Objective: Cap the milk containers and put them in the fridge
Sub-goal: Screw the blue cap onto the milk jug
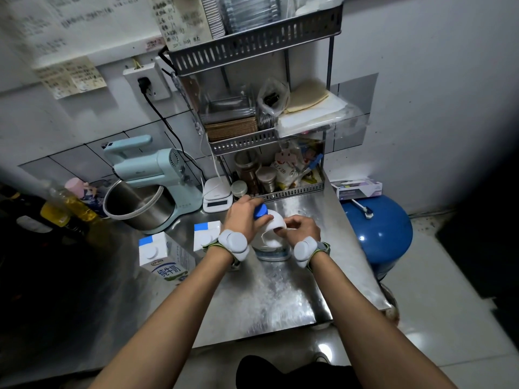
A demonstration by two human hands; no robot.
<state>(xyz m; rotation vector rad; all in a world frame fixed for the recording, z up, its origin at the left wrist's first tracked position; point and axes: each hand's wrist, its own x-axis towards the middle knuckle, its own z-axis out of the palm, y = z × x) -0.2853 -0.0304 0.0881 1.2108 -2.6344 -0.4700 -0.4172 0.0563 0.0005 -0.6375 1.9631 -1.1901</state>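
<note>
A white milk jug (271, 240) stands on the steel counter (269, 293), partly hidden by both hands. My left hand (244, 217) is closed around its blue cap (261, 211) on top of the jug. My right hand (302, 227) grips the jug's upper right side. Two white-and-blue milk cartons stand to the left: one (206, 234) right beside my left wrist, the other (165, 258) nearer the counter's front left, each with a round white cap on its top.
A pale blue stand mixer (148, 181) with a steel bowl stands at the back left, a white kitchen scale (216, 193) behind the jug. A tiered metal rack (261, 141) holds jars and packets. A blue drum (376, 234) sits off the counter's right edge. Bottles (64, 209) crowd the far left.
</note>
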